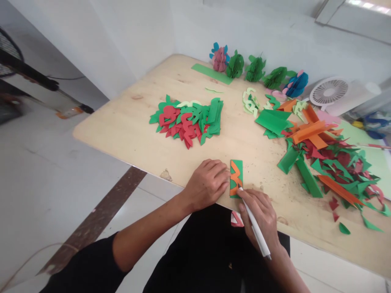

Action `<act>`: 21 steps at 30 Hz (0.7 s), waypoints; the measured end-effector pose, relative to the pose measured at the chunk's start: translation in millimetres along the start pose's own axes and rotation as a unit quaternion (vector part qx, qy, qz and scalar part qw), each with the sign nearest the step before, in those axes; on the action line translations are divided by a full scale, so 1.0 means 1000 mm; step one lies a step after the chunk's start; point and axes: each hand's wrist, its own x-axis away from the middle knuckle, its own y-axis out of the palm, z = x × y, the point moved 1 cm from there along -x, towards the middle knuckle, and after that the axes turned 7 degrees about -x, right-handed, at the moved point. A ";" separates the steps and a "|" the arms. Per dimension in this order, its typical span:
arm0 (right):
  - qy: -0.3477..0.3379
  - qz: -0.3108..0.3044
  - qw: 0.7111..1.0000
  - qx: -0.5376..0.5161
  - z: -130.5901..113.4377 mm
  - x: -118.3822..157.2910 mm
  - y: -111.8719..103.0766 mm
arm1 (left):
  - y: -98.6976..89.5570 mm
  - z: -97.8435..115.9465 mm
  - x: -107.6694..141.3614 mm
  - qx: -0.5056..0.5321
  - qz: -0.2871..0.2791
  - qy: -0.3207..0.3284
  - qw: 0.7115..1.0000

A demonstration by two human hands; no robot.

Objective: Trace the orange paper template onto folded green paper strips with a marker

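Observation:
On the table's near edge lies a small green paper rectangle (241, 169) with a wavy orange paper cutout (234, 173) on top of it. My left hand (209, 182) presses the left side of these papers with curled fingers; its fingertips are partly hidden. A white pen (255, 228) is gripped in my right hand (261, 211), its tip touching the lower part of the orange cutout. Below the table edge, a red-and-white paper piece (237, 219) shows on my lap.
Red and green cutouts (189, 120) form a pile at centre left. Green, orange and red scraps (330, 158) spread over the right side. Several folded paper figures (255, 68) stand along the wall. A small white fan (328, 91) is at the back right.

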 end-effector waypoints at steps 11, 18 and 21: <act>-0.001 -0.013 1.000 -0.001 0.000 -0.001 0.000 | 0.009 0.003 -0.009 -0.016 -0.013 -0.036 0.999; 0.001 -0.017 1.000 -0.003 0.000 -0.001 0.000 | 0.008 0.003 -0.009 -0.021 -0.016 -0.035 0.999; 0.002 -0.018 1.000 -0.002 0.000 0.000 0.000 | 0.008 0.003 -0.009 -0.021 -0.018 -0.035 0.999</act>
